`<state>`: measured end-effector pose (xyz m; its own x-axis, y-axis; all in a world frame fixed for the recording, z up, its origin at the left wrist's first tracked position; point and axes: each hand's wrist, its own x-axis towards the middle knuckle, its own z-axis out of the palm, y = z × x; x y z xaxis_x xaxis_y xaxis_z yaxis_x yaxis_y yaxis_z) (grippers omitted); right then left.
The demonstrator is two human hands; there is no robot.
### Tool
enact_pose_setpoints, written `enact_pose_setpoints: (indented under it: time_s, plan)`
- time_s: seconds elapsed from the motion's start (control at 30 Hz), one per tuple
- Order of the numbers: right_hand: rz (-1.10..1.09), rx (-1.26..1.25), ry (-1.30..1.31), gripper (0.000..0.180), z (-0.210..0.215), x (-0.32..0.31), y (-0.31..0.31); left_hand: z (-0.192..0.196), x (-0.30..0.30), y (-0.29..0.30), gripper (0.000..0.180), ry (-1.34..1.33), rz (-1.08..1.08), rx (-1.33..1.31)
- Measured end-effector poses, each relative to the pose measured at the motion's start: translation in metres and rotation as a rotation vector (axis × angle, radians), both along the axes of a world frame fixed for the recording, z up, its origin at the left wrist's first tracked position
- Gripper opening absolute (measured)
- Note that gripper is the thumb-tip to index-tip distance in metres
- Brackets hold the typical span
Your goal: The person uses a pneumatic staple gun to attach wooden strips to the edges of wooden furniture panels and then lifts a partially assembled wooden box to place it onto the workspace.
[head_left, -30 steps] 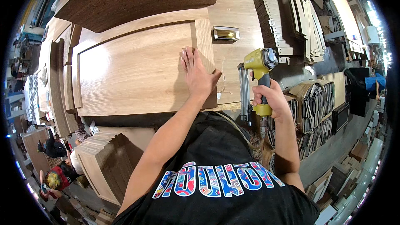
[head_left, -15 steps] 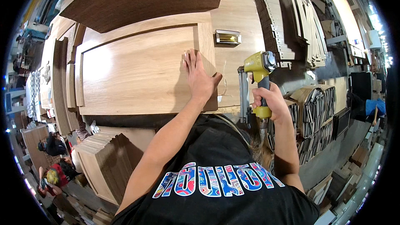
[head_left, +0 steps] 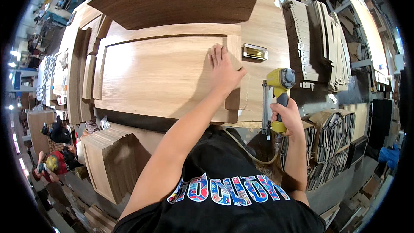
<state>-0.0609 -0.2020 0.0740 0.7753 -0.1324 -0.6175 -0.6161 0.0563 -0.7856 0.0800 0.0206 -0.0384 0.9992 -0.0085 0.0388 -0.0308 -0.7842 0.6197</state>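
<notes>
A framed wooden cabinet door in light oak lies flat on the workbench. My left hand rests on its right end, fingers stretched over the panel and thumb out across the frame's outer edge. My right hand is wrapped round the grip of a yellow nail gun. The gun stands upright in view, off the door's right side, with an air hose running from its handle bottom. Between door and gun, a small open box of brass-coloured fasteners lies on the bench.
A stack of doors rises at the far side. More framed pieces stand left, and a stack of panels sits near left. Bundled wood strips and long boards fill the right. Other people are at lower left.
The view has shifted, so the bench and door appear farther right and slightly lower. My left hand stays on the door's right end, and my right hand keeps holding the nail gun beside it.
</notes>
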Motion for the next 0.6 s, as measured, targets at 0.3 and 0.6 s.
enact_pose_setpoints:
  time_s: [0.3, 0.6]
  plan:
    - [-0.124, 0.008, -0.030, 0.028, -0.006, -0.004, 0.009, -0.004, 0.015, 0.000, 0.105, -0.025, 0.004, -0.084]
    - [-0.037, -0.064, -0.094, 0.026, 0.018, 0.014, 0.024, -0.012, 0.015, 0.009, 0.109, -0.021, -0.059, -0.034]
